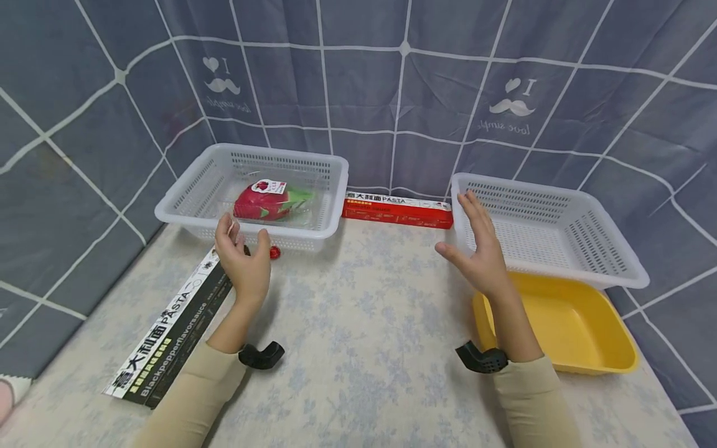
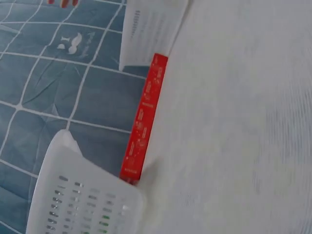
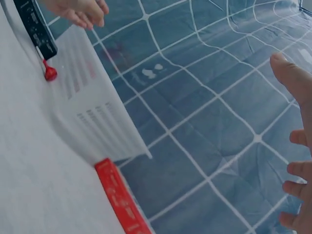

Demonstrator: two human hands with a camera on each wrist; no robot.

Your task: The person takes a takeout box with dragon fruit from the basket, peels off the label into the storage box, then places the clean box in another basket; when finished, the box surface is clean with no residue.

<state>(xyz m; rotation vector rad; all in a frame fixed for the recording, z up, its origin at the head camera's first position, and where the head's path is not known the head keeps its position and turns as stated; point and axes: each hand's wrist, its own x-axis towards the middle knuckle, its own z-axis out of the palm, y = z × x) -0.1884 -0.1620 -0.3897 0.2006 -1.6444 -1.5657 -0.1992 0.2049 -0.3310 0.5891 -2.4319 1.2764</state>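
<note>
"Where's the dragon fruit?"
"In clear wrapping inside the left white basket, pink end to the left, green leaves to the right."

"And the fingers nearest it?"
"Those of the left hand. They come up at the basket's front rim, just short of the fruit as the head view has it. I can't tell whether they touch the rim."

"Holding anything?"
"No, they're loosely curved, with a wide gap to the thumb."

"What's beneath?"
"The far end of a black pasta box, with a small red object beside it."

"And the right hand?"
"Bare too, thumb spread wide, well apart from the fruit. It's near the right white basket and the yellow tray. A red pasta box lies between the baskets."
</note>
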